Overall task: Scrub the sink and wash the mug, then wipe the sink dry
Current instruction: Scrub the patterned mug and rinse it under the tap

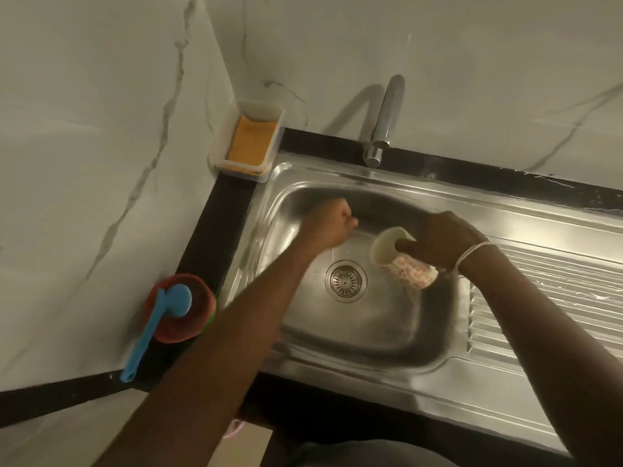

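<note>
Mug: white with red print, held tilted on its side over the steel sink basin, mouth toward the left, just right of the drain. Right hand: fingers curled round the mug, thumb inside the rim. Left hand: fist-like over the basin's back left, blurred; contents cannot be told. Tap behind. Orange sponge in tray, red bowl with blue brush on dark worktop.

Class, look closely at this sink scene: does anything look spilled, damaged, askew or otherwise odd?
Nothing looks damaged or spilled. The mug lies tilted on its side over the sink, but only because the right hand holds it. The blue brush rests across a red bowl, its handle overhanging, which looks slightly precarious.
</note>
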`<state>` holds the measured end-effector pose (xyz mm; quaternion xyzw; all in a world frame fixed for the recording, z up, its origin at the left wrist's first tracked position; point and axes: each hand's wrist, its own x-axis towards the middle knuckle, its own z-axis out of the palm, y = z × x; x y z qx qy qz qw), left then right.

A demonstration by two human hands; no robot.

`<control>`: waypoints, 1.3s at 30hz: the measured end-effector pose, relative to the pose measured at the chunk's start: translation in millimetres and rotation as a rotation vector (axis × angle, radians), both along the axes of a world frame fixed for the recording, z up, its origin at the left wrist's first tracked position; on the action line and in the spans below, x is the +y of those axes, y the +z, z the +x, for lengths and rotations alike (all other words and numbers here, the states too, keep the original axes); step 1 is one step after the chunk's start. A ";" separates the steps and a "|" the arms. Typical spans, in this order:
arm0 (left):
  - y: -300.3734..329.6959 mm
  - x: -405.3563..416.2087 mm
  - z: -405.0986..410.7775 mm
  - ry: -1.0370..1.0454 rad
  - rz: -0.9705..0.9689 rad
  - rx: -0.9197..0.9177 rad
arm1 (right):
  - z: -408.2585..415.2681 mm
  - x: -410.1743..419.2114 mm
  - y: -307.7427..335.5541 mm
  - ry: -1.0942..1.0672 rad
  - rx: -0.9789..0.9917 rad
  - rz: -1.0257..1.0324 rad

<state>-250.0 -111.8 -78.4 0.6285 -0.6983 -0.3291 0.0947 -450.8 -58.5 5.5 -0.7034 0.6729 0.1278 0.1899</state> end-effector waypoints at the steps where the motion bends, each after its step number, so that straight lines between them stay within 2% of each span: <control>1: 9.6 -19.5 0.1 0.062 -0.076 0.049 | 0.4 -6.1 2.0 -0.031 -0.036 -0.024; 3: 26.6 -55.4 -4.0 0.092 -0.191 0.124 | 3.5 -20.1 3.5 -0.091 -0.112 -0.057; 6: 40.3 -91.8 -21.3 -0.026 -0.287 0.163 | 9.5 -41.2 2.9 -0.100 -0.096 -0.073; 9: 30.8 -112.3 -38.0 -0.098 -0.313 0.083 | 10.2 -59.9 -0.5 -0.144 -0.129 -0.010; 13: 14.0 -122.0 -42.4 -0.055 -0.322 0.154 | 9.8 -73.2 -13.4 -0.205 -0.279 -0.034; 15: 4.7 -121.2 -36.2 0.043 -0.213 0.263 | 10.9 -76.1 -17.8 -0.259 -0.331 -0.013; 18: -9.6 -114.7 -27.4 0.231 0.064 0.548 | 13.6 -76.8 -23.9 -0.316 -0.383 0.018; 22: -14.6 -113.4 -27.5 0.289 0.185 0.603 | 21.1 -68.4 -26.3 -0.413 -0.525 -0.083; 26: -15.5 -115.2 -26.0 0.378 0.363 0.716 | 25.7 -55.5 -25.7 -0.503 -0.566 -0.173; 31: -4.4 -101.7 -30.7 0.476 0.434 0.803 | 32.8 -40.0 -35.2 -0.732 -0.845 -0.151; 35: -1.1 -81.0 -19.6 0.342 0.612 0.818 | 35.2 -35.0 -48.7 -0.809 -0.889 -0.170; 39: -4.3 -56.5 -2.6 0.295 0.665 0.813 | 39.5 -32.9 -53.8 -0.824 -0.891 -0.217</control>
